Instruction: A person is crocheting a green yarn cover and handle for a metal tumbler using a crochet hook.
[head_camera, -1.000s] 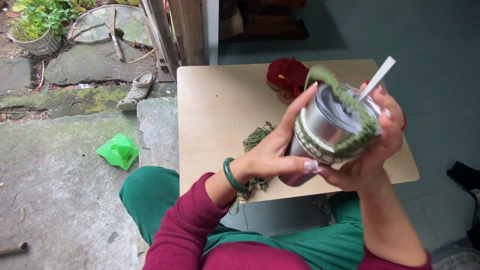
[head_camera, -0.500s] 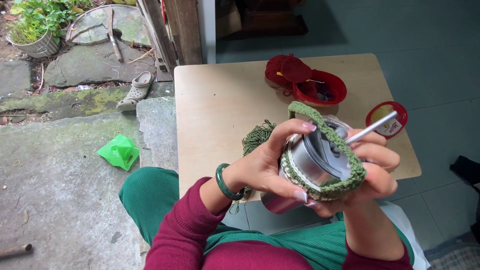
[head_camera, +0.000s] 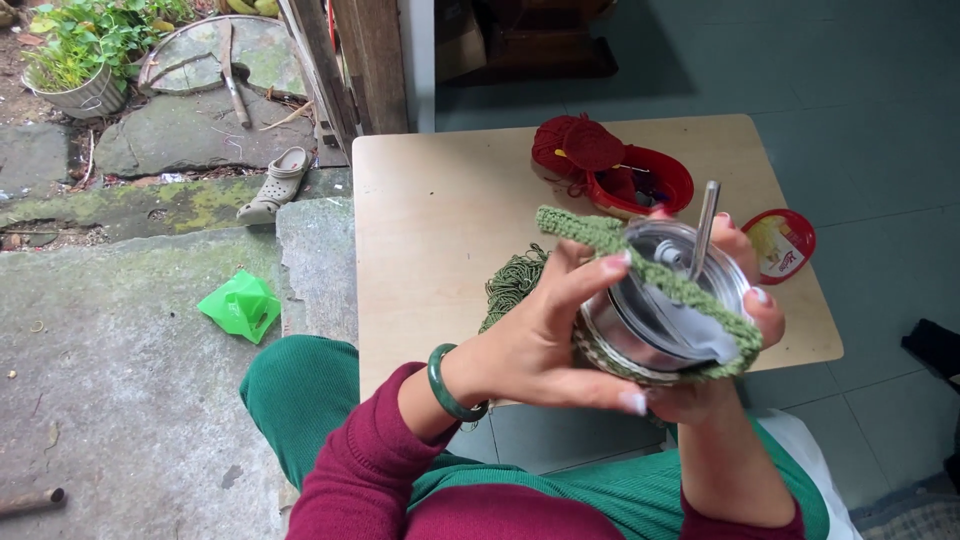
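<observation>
A metal tumbler (head_camera: 652, 318) with a clear lid and a metal straw (head_camera: 704, 216) is held up over the table's near edge, its top facing me. A green crocheted sleeve with a strap (head_camera: 660, 282) wraps it, the strap lying across the lid. My left hand (head_camera: 545, 340) grips the tumbler's left side, fingers pressing the strap's end. My right hand (head_camera: 735, 330) cups the cup from below and the right. A green bangle (head_camera: 446, 385) circles my left wrist.
On the wooden table (head_camera: 450, 210) sit red yarn (head_camera: 575, 145), a red bowl (head_camera: 645, 180), a red lid (head_camera: 780, 243) and green yarn (head_camera: 512, 282). Left of the table, outdoors, are stone slabs, a shoe (head_camera: 275, 184), a green bag (head_camera: 240, 305) and a potted plant (head_camera: 85, 55).
The tumbler has come down and tipped its lid toward me. The strap now lies across the lid, and my left fingers have shifted onto its end.
</observation>
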